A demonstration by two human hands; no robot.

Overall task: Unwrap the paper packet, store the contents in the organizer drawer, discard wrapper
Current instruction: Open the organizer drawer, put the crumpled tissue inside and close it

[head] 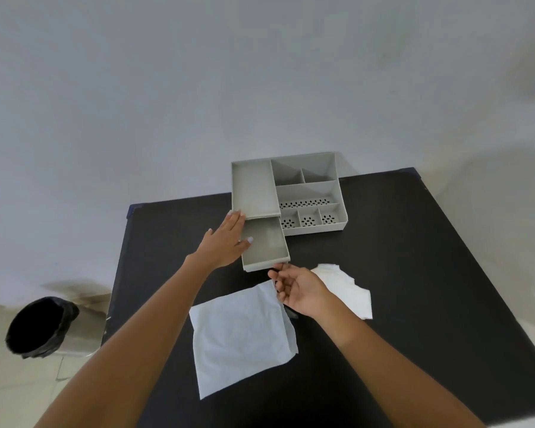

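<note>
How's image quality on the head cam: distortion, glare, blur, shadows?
Head view: wide-angle bending, the table edges splay outward and the forearms stretch toward the corners. Lighting soft and even, no glare on the organizer; only faint shadows inside the open drawer. Slight softness overall, worse at the frame edges. The bin interior is crushed to black.

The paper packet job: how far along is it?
Done: a paper sheet lies unfolded flat, and the drawer is pulled open and looks empty. In hand: left hand steadies the organizer; right hand is at the drawer front. Left: storing contents, binning paper in the bin.
</note>
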